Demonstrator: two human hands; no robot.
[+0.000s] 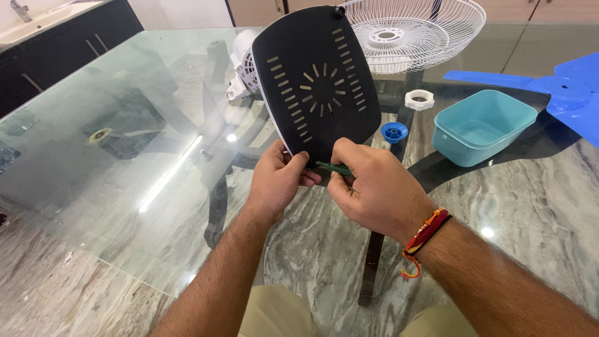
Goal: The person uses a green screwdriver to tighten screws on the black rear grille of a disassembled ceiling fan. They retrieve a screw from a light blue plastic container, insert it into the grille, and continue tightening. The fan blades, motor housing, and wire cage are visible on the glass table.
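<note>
From the head camera, your left hand (277,176) has its grip closed on the lower edge of the black vented fan base plate (317,81), upper centre of frame. Your right hand (374,187) pinches a green screwdriver (332,167) against that edge, above the glass counter (125,156). A teal tub (483,126) sits at right.

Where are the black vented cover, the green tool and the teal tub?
black vented cover (315,81): head view, middle of its slotted face.
green tool (334,167): head view, on the shaft showing between the two hands.
teal tub (465,146): head view, on its near outer wall.
</note>
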